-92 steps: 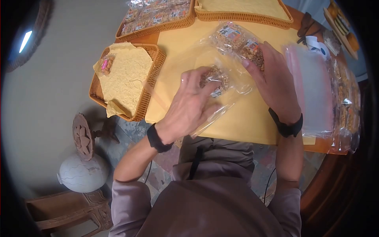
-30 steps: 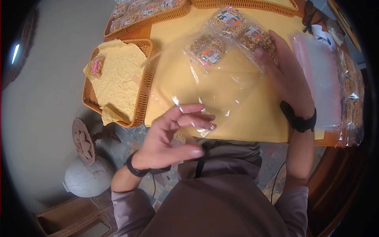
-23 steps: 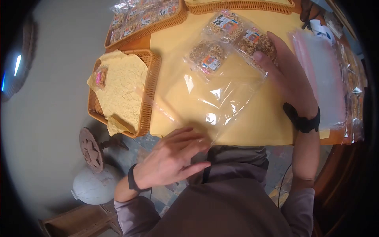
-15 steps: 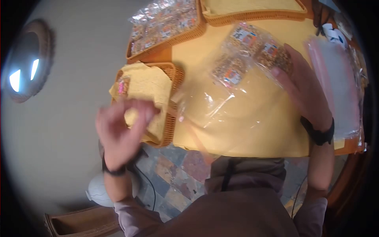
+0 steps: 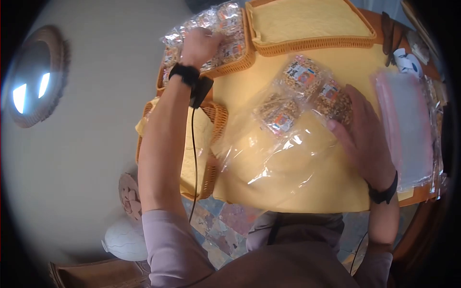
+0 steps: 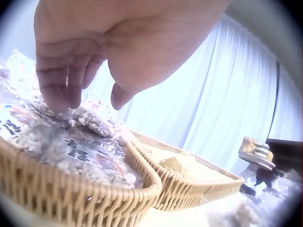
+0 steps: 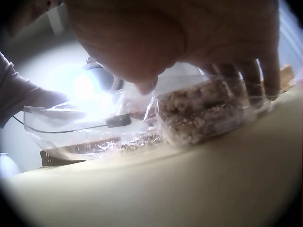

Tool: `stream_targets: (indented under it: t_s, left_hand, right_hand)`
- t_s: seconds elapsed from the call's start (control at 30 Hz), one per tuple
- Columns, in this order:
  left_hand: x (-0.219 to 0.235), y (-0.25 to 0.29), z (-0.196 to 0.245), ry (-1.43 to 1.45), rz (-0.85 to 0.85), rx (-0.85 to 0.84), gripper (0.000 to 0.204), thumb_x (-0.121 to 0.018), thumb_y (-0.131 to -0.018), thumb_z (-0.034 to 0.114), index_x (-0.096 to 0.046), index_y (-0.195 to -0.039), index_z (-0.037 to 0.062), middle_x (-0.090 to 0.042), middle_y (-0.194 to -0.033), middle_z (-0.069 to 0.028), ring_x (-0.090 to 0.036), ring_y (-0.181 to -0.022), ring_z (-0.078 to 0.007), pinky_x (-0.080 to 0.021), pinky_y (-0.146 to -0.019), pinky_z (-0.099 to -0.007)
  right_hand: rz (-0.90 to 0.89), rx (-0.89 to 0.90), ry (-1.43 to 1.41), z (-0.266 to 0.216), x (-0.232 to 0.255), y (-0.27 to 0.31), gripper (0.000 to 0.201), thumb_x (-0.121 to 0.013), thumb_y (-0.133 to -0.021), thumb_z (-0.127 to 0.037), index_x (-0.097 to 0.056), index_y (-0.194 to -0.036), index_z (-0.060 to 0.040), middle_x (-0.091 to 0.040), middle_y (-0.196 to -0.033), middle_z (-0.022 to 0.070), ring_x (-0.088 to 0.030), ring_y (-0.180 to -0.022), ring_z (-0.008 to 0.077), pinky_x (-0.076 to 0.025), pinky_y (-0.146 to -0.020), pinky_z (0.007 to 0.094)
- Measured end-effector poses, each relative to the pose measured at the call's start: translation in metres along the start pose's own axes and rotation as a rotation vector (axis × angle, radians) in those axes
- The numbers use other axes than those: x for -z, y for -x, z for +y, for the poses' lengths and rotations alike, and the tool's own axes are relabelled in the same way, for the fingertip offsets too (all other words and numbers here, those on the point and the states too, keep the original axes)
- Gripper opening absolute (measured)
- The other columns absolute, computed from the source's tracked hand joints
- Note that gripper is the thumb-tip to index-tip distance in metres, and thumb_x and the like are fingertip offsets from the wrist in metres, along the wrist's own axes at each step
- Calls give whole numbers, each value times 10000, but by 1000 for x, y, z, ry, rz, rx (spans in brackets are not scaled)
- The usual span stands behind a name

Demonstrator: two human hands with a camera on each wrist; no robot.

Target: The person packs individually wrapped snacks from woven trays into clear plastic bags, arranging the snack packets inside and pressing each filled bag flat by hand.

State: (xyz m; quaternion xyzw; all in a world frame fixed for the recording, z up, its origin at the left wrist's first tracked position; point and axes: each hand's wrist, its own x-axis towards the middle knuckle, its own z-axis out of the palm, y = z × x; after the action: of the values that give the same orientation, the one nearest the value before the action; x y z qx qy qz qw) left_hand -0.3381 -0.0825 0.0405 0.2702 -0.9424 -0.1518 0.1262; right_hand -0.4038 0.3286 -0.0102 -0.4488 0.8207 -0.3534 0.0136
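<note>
Yellow covering (image 5: 240, 81) spreads over your table (image 5: 422, 196) in the head view. Your left hand (image 5: 200, 47) is way up at the far-left corner, over a basket (image 5: 230, 68) of wrapped snacks (image 5: 234, 49). Right hand (image 5: 367, 144) is wrapped round a packet (image 5: 336, 106) in a clear bag (image 5: 261, 175), toward the right edge. Left wrist cam: fingertips touching snacks, thumb apart from them. Right wrist cam: thumb one side of that packet, fingers the other.

A clear bag (image 5: 288, 154) lies on the tabletop (image 5: 240, 86), three labelled nut packs (image 5: 301, 78) at its far end; more fill a basket (image 5: 235, 66).
</note>
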Motion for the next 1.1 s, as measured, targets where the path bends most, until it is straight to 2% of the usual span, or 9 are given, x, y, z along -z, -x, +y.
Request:
stream_targets:
  t_s: [0.07, 0.1, 0.13, 0.27, 0.33, 0.47, 0.63, 0.87, 1.1]
  left_hand:
    - [-9, -23, 3, -149, 74, 14, 566, -662, -875, 485, -746, -868, -74, -718, -780, -255, -723, -821, -387, -555, -800, -468]
    - [-17, -35, 11, -134, 142, 229, 576, -650, -882, 481, -737, -831, -86, -726, -803, -272, -739, -895, -384, -566, -844, -471]
    - [-17, -40, 13, -133, 135, 227, 576, -650, -882, 481, -737, -831, -86, -726, -803, -272, -739, -895, -384, -566, -844, -471]
    - [-15, -35, 29, 45, 30, 341, 498, -697, -904, 399, -732, -808, -89, -755, -825, -224, -757, -724, -315, -625, -713, -388]
    - [-19, -36, 19, 463, -3, 474, 322, -745, -912, 205, -720, -894, -116, -755, -818, -200, -747, -656, -254, -648, -643, -301]
    - [-13, -30, 7, 620, -84, 502, 225, -687, -978, 110, -706, -1029, -109, -759, -908, -192, -760, -798, -216, -657, -734, -238]
    - [4, -8, -1, 834, 107, 344, 196, -644, -1002, 71, -676, -1083, -104, -739, -1033, -175, -754, -884, -212, -648, -763, -238]
    - [52, 83, -13, 952, 106, 280, 144, -646, -997, 41, -641, -1095, -64, -722, -1088, -171, -734, -1027, -241, -601, -865, -260]
    - [109, 231, -40, 1221, 81, 232, 74, -583, -995, 29, -632, -1038, -6, -658, -980, -76, -684, -954, -191, -581, -919, -316]
  right_hand:
    - [9, 9, 27, 3, -3, 2, 669, -675, -972, -304, -415, -1453, 82, -516, -1419, 310, -505, -1313, 479, -406, -1111, 508]
    - [24, 23, 44, 4, -4, 2, 683, -677, -970, -313, -409, -1462, 78, -506, -1433, 309, -495, -1326, 480, -402, -1119, 509]
    - [22, 16, 45, 4, -3, 1, 683, -677, -970, -313, -409, -1462, 78, -506, -1433, 309, -495, -1326, 480, -402, -1119, 509]
    - [-26, -21, 55, 1, 0, 0, 711, -680, -968, -335, -396, -1477, 73, -490, -1455, 304, -483, -1342, 474, -399, -1125, 512]
    - [-27, -19, 54, 0, 0, 0, 713, -679, -969, -339, -394, -1478, 73, -488, -1456, 304, -484, -1342, 472, -400, -1125, 511]
    - [-2, 11, 54, 0, 0, 1, 699, -680, -968, -330, -405, -1467, 76, -497, -1447, 300, -489, -1335, 470, -406, -1120, 508]
    - [24, 41, 38, 3, -2, 1, 683, -683, -968, -314, -415, -1452, 87, -510, -1430, 302, -499, -1325, 468, -414, -1113, 501]
    - [33, 69, 24, 6, -8, 3, 630, -684, -978, -288, -438, -1440, 63, -545, -1384, 284, -523, -1300, 440, -428, -1085, 482]
    - [111, 169, 63, 9, -11, 7, 638, -689, -980, -305, -444, -1436, 68, -578, -1332, 276, -555, -1253, 420, -444, -1056, 459]
